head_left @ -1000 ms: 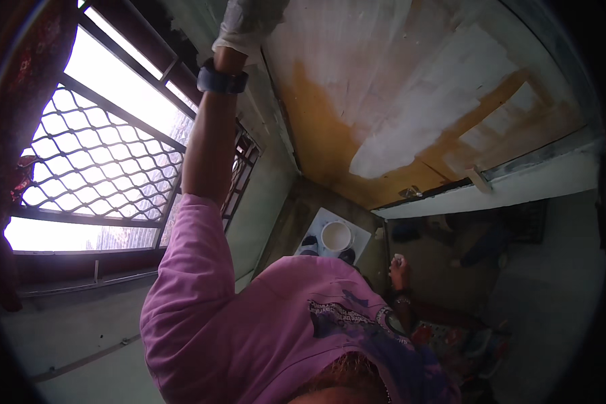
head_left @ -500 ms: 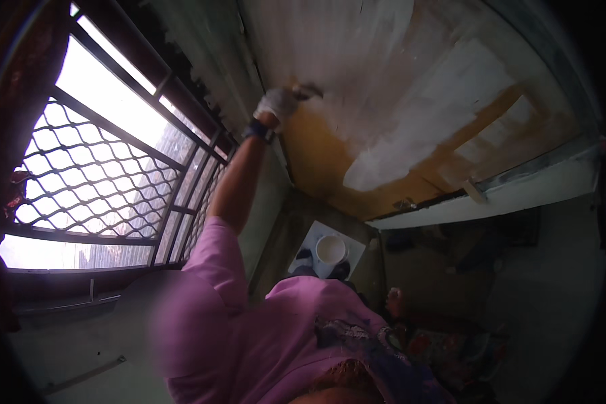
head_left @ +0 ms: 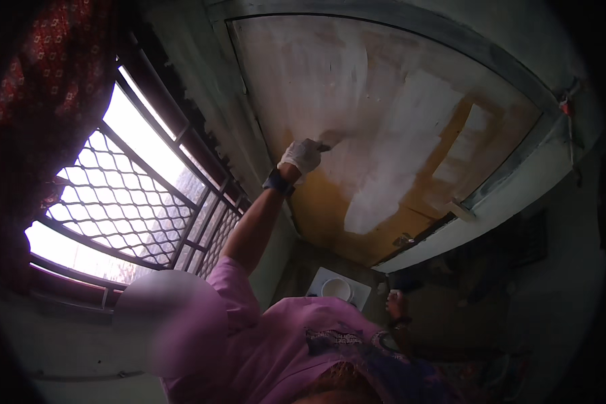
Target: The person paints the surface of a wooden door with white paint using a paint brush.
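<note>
My left hand (head_left: 301, 155), in a white glove with a dark band at the wrist, is raised and closed on a small dark brush (head_left: 323, 145). The brush tip touches a brown door (head_left: 330, 222) that is largely covered in patchy white paint (head_left: 390, 182). My arm reaches up from a pink sleeve. Low beside my hip is a pale shape with a dark band, probably my right hand (head_left: 394, 303); its fingers are too small to read.
A barred window with diamond mesh (head_left: 121, 209) and a red patterned curtain (head_left: 47, 101) fill the left. A white pot (head_left: 335, 288) stands on a pale sheet on the floor below the door. The grey door frame (head_left: 512, 168) runs along the right.
My gloved hand has come down from the door's upper edge to its middle, still on the brush. The view has tipped, so more of the door shows.
</note>
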`<state>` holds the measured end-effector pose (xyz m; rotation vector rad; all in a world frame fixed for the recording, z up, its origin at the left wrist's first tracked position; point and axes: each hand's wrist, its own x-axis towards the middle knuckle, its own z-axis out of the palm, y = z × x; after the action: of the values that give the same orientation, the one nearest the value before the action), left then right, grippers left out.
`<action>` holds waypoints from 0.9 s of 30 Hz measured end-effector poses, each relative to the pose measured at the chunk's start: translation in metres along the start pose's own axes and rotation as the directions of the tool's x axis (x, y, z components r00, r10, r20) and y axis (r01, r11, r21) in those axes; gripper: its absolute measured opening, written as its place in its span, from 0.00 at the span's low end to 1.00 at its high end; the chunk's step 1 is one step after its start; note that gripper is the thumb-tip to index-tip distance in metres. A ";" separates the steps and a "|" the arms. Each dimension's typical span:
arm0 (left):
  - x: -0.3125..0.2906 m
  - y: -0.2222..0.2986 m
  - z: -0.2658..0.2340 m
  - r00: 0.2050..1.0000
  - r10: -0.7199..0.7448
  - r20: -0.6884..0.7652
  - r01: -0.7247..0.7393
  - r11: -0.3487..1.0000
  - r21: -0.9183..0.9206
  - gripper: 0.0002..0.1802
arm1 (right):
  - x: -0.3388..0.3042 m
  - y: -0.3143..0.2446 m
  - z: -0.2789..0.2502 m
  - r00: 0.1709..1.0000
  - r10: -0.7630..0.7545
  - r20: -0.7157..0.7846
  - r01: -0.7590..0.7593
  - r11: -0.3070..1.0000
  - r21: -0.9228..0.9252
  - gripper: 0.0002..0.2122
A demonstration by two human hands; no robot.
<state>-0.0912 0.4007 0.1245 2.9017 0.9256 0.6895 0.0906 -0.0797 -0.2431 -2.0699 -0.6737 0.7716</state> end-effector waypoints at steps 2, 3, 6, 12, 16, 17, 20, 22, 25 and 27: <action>0.015 0.010 -0.025 0.991 0.033 0.128 -0.033 0.999 -0.003 0.15 | -0.007 0.074 -0.007 1.000 -0.025 -0.014 0.023 0.994 -0.107 0.07; 0.038 -0.005 -0.042 0.995 0.041 0.089 -0.047 0.996 0.073 0.15 | -0.002 0.074 -0.001 0.999 -0.039 -0.001 0.039 0.994 -0.099 0.07; 0.081 0.028 -0.120 0.974 0.193 -0.115 -0.179 0.976 0.121 0.13 | -0.026 0.081 -0.009 0.997 0.077 0.008 -0.074 0.981 -0.177 0.10; 0.060 0.101 -0.116 0.876 0.028 -0.481 -0.099 0.987 -0.123 0.11 | -0.053 0.055 -0.016 0.982 0.185 -0.031 -0.185 0.932 -0.312 0.11; 0.043 0.069 -0.033 0.989 -0.019 -0.146 0.012 0.999 -0.049 0.12 | -0.051 0.052 -0.020 0.995 0.067 -0.077 -0.092 0.915 -0.392 0.11; 0.048 0.057 -0.033 0.999 0.010 0.031 -0.007 0.995 -0.102 0.12 | -0.057 0.066 -0.024 0.998 0.043 -0.048 -0.059 0.904 -0.424 0.11; 0.085 0.062 -0.096 0.976 0.130 0.176 -0.168 0.960 0.222 0.12 | -0.066 0.055 -0.033 0.993 0.120 -0.020 -0.118 0.911 -0.396 0.11; 0.089 0.107 -0.171 0.993 0.100 -0.057 -0.097 0.993 0.064 0.10 | -0.070 0.049 -0.041 0.972 0.232 -0.047 -0.234 0.912 -0.337 0.11; 0.095 0.096 -0.182 0.882 0.175 -0.437 -0.190 0.982 0.010 0.10 | -0.058 0.077 -0.032 0.978 0.162 -0.130 -0.204 0.869 -0.451 0.09; 0.096 0.079 -0.132 0.877 0.218 -0.429 -0.255 0.967 -0.029 0.12 | -0.046 0.105 -0.025 0.984 0.178 -0.005 -0.174 0.954 -0.246 0.08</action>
<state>-0.0329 0.3742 0.2942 2.8657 0.5365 1.3830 0.0971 -0.1794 -0.3044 -2.3770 -0.6251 0.8413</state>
